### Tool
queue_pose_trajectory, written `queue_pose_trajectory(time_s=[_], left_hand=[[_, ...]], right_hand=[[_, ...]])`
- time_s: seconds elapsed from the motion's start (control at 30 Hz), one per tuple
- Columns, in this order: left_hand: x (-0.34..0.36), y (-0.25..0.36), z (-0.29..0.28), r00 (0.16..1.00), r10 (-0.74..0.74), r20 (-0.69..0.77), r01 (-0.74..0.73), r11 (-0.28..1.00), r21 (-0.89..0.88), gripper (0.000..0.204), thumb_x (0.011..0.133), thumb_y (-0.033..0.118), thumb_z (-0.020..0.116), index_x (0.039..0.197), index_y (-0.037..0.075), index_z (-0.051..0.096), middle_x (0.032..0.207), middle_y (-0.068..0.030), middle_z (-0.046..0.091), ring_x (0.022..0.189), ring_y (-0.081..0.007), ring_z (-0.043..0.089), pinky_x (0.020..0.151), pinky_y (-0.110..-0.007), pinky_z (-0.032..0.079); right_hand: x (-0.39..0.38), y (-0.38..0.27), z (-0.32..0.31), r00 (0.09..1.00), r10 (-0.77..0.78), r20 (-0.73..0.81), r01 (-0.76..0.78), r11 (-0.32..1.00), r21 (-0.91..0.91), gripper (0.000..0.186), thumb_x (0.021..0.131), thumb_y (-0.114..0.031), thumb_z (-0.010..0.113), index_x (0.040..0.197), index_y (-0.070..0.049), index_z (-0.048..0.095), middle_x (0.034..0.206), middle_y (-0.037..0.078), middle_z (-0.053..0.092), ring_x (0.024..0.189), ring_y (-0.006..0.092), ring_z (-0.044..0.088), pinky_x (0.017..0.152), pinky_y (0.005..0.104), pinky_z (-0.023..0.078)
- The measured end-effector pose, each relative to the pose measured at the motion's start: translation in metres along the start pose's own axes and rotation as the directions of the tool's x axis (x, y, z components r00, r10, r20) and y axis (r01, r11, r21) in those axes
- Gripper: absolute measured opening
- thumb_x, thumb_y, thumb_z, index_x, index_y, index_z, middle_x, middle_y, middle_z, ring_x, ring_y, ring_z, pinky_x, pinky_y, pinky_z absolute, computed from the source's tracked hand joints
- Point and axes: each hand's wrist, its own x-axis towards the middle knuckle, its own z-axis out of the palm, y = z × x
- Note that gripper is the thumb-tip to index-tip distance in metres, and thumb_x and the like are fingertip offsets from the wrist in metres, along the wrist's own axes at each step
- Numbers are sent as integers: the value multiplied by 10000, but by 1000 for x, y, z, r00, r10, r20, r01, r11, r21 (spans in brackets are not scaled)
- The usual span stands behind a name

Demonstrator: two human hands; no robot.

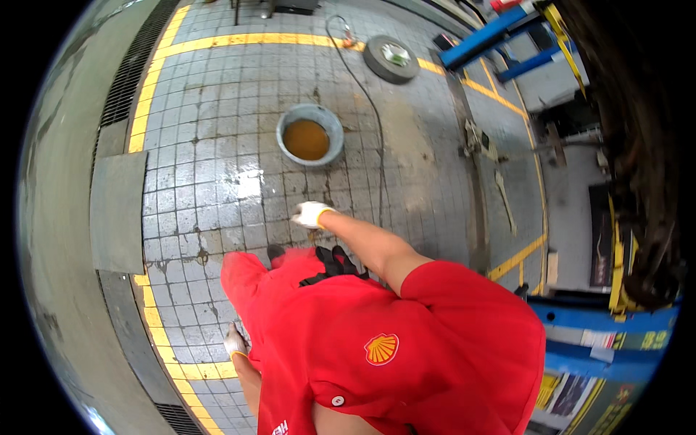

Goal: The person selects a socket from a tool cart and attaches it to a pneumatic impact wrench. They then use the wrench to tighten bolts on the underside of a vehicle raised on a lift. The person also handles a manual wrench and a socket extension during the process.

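Observation:
My right hand wears a white glove with a yellow cuff and is held out in front of my body, over the tiled floor. Its fingers look curled in, and nothing shows in them. The closest thing ahead of it is a grey-blue round tub with brown liquid in it, standing apart from the hand. Down by my left side is my left hand, in a white glove too, beside my red trouser leg. It is small and blurred, so how its fingers lie is unclear.
Beyond the tub, a tire lies flat with a light-coloured bundle on it. A dark hose runs along the floor. Blue lift arms and a blue lift base stand at the right. A metal plate and drain grating are at the left.

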Motion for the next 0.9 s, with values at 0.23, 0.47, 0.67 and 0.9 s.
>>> queue_pose_trajectory(time_s=[0.23,0.47,0.67,0.9], left_hand=[[107,114,30,963,253,-90,-245,965,90,667,981,649,601,924,-2,733,718,-160,677,637,-319,646,580,-463,500],[174,257,-39,984,174,46,-169,803,571,639,1008,605,570,967,-12,732,826,-181,732,781,-347,697,699,-478,533],[206,513,-100,993,16,120,-61,921,385,452,1032,493,565,1092,55,661,728,-49,614,632,-226,619,530,-419,502],[283,828,-70,950,284,129,-311,901,302,254,1027,271,654,1118,36,626,735,-26,595,508,-127,524,452,-308,452]], right_hand=[[129,-194,-104,948,-314,46,315,948,-32,567,979,-525,566,1362,-125,686,1337,222,696,1279,405,635,1091,491,486],[246,-163,-159,988,107,110,-111,993,29,602,936,-516,570,1300,-58,707,1301,243,707,1253,382,656,1077,468,493],[275,-111,-193,920,384,85,-388,853,349,642,954,-544,572,1348,-53,698,1470,244,606,1394,396,546,1176,453,414],[346,-110,-222,908,373,192,-419,776,471,639,966,-473,582,1371,17,649,1340,232,695,1166,345,709,1028,401,534]])
